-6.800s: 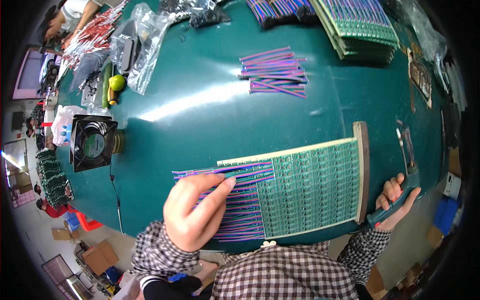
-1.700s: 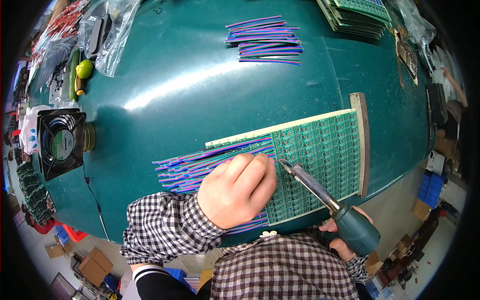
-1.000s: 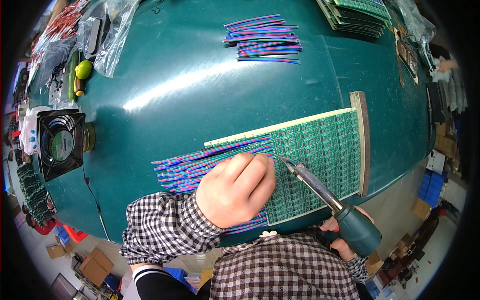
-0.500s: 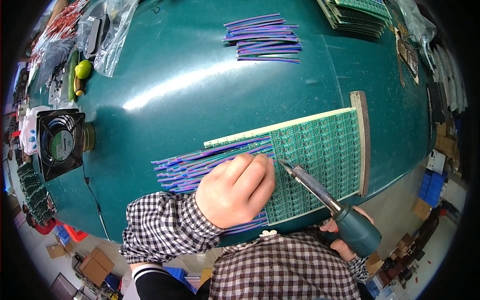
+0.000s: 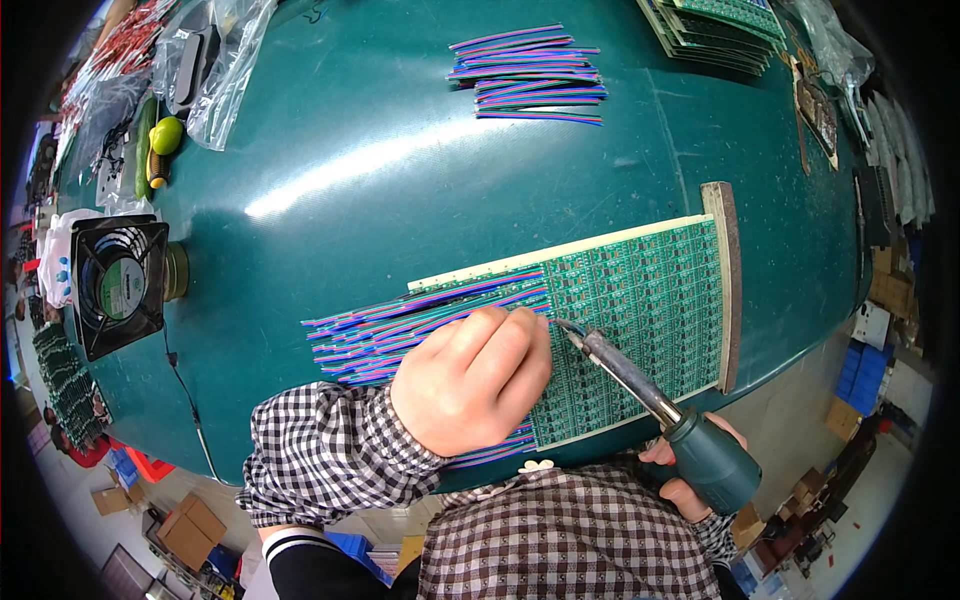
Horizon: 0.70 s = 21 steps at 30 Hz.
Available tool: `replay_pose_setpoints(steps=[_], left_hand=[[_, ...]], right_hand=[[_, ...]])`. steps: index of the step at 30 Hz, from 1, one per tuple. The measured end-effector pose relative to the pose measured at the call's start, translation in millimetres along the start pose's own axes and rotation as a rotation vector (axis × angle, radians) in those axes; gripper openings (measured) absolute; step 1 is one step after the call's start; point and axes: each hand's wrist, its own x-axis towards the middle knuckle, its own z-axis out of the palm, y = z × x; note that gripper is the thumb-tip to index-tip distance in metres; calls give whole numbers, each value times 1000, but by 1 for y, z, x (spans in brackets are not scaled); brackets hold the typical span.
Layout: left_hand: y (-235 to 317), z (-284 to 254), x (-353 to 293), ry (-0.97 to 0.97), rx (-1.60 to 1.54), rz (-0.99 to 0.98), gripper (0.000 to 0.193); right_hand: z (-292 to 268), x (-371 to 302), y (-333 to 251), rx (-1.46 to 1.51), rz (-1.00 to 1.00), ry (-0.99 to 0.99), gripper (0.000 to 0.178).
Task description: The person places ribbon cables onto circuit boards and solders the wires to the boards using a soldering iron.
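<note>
A green panel of small circuit boards (image 5: pixel 640 310) lies in front of me, with rows of striped blue, red and green ribbon wires (image 5: pixel 370 335) running off its left part. My left hand (image 5: pixel 475 380) rests over those wires, thumb and fingers pinched at the panel, apparently on a ribbon wire whose held end the fingers mostly hide. Wrapped round the dark green handle of a soldering iron (image 5: pixel 712 465) is my right hand (image 5: pixel 686 498). The iron slants up and left, its tip just beside my left fingertips, over the panel. Whether the tip touches the board, I cannot tell.
A wooden strip (image 5: pixel 726 290) borders the panel's right end. Loose ribbon wires (image 5: pixel 530 78) lie at the far side, near stacked circuit panels (image 5: pixel 715 35). On the left stand a black fan (image 5: pixel 120 288) with its cord, a green fruit (image 5: pixel 166 136) and plastic bags (image 5: pixel 235 60).
The soldering iron's tip has shifted very slightly left, toward my left fingertips. My left hand keeps its pinch in nearly the same place.
</note>
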Motion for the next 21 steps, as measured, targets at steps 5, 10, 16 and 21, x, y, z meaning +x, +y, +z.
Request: replay_pose_setpoints(steps=[5, 10, 16, 21], left_hand=[[1, 1, 0, 19, 21, 0, 38], [2, 2, 0, 25, 52, 4, 35], [2, 2, 2, 40, 40, 23, 35], [3, 3, 0, 35, 63, 11, 34]], right_hand=[[2, -2, 2, -8, -13, 17, 45], [3, 0, 3, -9, -12, 20, 46], [0, -4, -2, 14, -20, 32, 46], [1, -2, 2, 39, -44, 38, 47]])
